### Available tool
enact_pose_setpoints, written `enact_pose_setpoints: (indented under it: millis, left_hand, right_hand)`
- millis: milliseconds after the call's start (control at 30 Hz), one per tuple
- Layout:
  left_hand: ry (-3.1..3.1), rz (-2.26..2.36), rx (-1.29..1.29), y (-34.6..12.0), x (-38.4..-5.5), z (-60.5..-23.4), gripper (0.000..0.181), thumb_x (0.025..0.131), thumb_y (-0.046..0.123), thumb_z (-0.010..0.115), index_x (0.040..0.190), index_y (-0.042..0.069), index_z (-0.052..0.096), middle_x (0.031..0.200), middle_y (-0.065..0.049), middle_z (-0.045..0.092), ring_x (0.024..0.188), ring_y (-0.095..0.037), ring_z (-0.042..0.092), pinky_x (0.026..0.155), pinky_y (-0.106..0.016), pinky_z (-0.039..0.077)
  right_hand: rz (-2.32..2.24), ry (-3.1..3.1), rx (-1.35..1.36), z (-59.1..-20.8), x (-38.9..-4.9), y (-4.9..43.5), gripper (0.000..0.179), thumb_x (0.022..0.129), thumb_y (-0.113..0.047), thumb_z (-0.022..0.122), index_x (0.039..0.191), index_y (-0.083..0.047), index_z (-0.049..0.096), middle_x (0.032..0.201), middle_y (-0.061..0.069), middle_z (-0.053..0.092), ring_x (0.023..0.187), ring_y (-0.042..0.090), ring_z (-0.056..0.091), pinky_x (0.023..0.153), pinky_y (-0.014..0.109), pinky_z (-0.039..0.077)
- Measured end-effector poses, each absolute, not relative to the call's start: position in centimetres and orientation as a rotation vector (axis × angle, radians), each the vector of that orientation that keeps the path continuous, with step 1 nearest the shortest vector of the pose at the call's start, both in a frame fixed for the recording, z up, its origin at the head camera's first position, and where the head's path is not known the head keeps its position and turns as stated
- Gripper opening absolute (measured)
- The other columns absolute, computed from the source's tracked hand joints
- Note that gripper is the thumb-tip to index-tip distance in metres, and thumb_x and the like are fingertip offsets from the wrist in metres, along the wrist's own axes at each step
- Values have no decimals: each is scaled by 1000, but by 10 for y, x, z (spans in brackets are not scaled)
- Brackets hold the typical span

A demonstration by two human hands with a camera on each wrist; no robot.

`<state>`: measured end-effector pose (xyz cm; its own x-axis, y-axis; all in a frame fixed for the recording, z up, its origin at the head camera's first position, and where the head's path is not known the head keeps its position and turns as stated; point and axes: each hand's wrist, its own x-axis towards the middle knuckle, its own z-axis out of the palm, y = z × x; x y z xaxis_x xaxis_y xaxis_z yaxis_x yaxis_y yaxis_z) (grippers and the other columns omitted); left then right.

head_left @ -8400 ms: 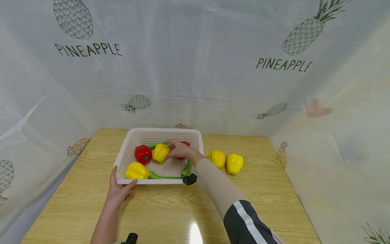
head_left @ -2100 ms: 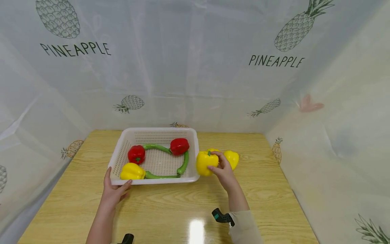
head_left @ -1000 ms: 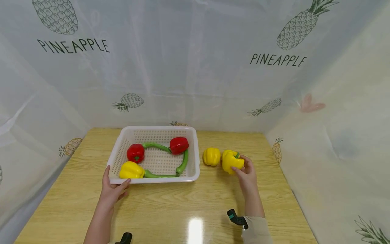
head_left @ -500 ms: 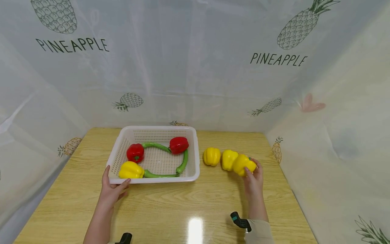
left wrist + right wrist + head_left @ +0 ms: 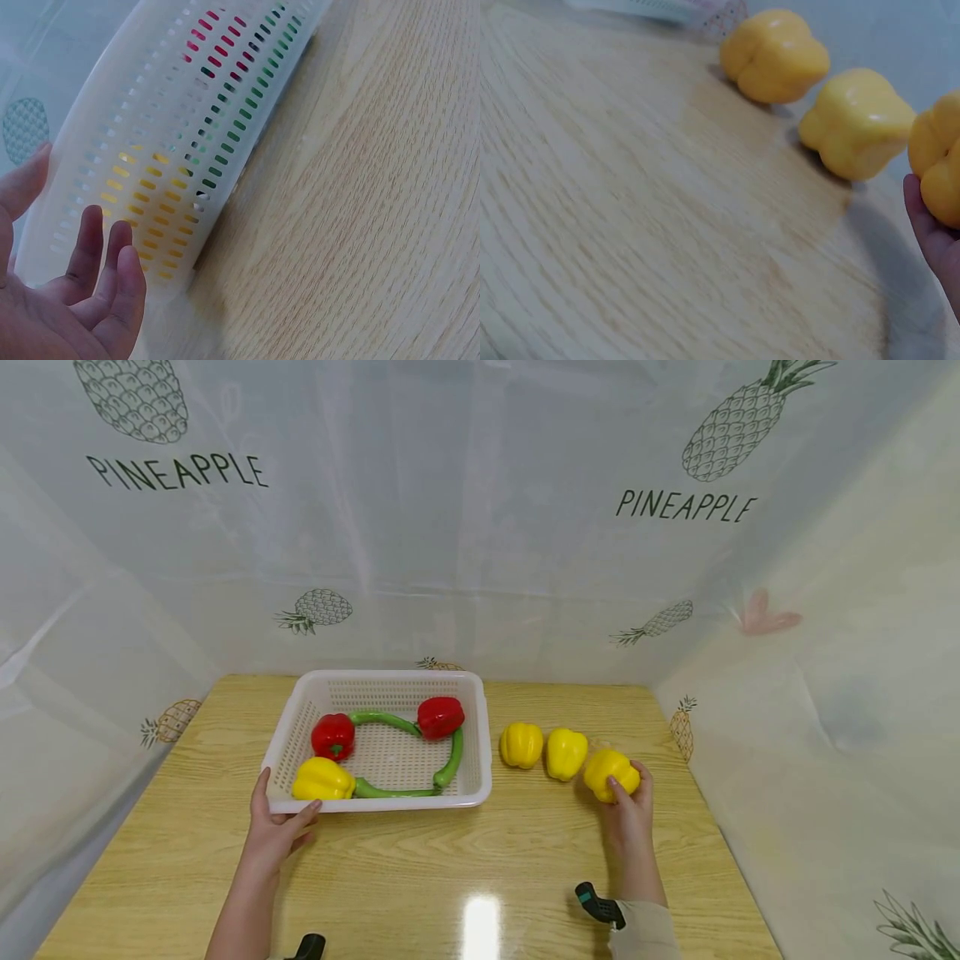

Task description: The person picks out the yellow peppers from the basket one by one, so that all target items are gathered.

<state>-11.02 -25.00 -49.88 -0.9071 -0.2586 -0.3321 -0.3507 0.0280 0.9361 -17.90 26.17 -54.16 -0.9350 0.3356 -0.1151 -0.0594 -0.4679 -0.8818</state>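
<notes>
My right hand (image 5: 632, 797) grips a yellow bell pepper (image 5: 606, 774), thumb in front, at the right of the table; whether it touches the table I cannot tell. To its left lie two more yellow bell peppers, a nearer one (image 5: 566, 753) and a farther-left one (image 5: 521, 745). My left hand (image 5: 276, 835) holds the front left corner of a white plastic basket (image 5: 390, 806), thumb at the rim (image 5: 30, 180). Inside are a red bell pepper (image 5: 333, 737), another red one (image 5: 441, 718), a yellow one (image 5: 324, 778) and three green chili peppers (image 5: 450, 764) placed between them.
The wooden table (image 5: 420, 877) ends at a hanging sheet (image 5: 480, 568) printed with pineapples, which also rises along both sides. A bright light reflection (image 5: 481, 927) shows near the front. Black wrist cameras (image 5: 597, 903) sit on both wrists.
Earlier my right hand lifted this yellow bell pepper from the basket. It has since carried it right and down, past the other two yellow ones. My left hand stays at the basket.
</notes>
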Motion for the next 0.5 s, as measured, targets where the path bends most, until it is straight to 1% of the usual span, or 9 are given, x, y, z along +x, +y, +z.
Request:
enact_pose_setpoints:
  millis: [133, 200, 267, 333, 400, 500]
  left_hand:
    - [2200, 2041, -656, -250, -110, -499, 109, 90, 24, 72, 152, 41, -16, 119, 5, 59, 85, -14, 65, 75, -32, 54]
    - [2202, 2040, -656, -250, -110, -499, 109, 90, 24, 72, 152, 41, -16, 119, 5, 59, 84, -14, 66, 75, -32, 54]
    - [2201, 2046, -654, -250, -110, -498, 109, 90, 24, 72, 152, 40, -16, 116, 8, 60, 84, -13, 66, 74, -32, 54]
    - [2199, 2050, -653, -250, -110, -498, 109, 90, 24, 72, 152, 40, -16, 114, 11, 60, 84, -13, 66, 74, -32, 54]
    - [2199, 2051, -653, -250, -110, -498, 108, 91, 24, 72, 152, 40, -16, 114, 11, 60, 84, -13, 66, 74, -32, 54]
    - [2202, 2047, -650, -249, -110, -498, 109, 91, 24, 72, 152, 40, -16, 117, 8, 60, 84, -13, 66, 75, -32, 54]
  right_hand:
    - [2316, -1685, -490, -546, -179, 263, 74, 86, 14, 63, 140, -22, 27, 130, 0, 31, 115, 18, 40, 84, 21, 49]
    - [2210, -1808, -530, -551, -180, 265, 83, 81, 14, 69, 141, -23, 25, 129, 0, 31, 113, 17, 40, 82, 20, 48]
    - [2117, -1899, -553, -554, -182, 267, 88, 78, 14, 73, 141, -23, 24, 130, 2, 30, 112, 17, 39, 82, 19, 46]
    - [2076, -1950, -560, -556, -183, 267, 92, 76, 12, 75, 143, -22, 23, 132, 3, 29, 112, 17, 38, 84, 20, 44]
    - [2032, -2003, -566, -557, -184, 268, 94, 76, 9, 77, 145, -21, 22, 135, 5, 29, 112, 17, 37, 85, 22, 41]
    - [1985, -2053, -565, -557, -185, 267, 93, 76, 7, 78, 146, -19, 23, 138, 8, 29, 114, 19, 37, 87, 25, 38]
